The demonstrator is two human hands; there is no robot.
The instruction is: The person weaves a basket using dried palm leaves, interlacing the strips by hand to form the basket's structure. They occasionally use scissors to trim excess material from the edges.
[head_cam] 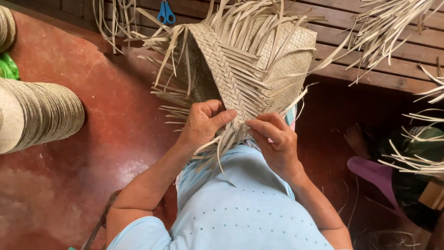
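Shirt: pale blue with small dots, closest to the lens, worn by the person.
Floor: polished red; dark wooden planks run along the top.
Nearby: stack of woven hats at left; blue-handled scissors on the planks; green bag at the left edge.
Weaving: tan palm-strip piece, herringbone pattern, loose strip ends fringing it, held above the lap.
Left hand: fingers curled, thumb pressing the lower edge.
Right hand: fingertips pinching strips there.
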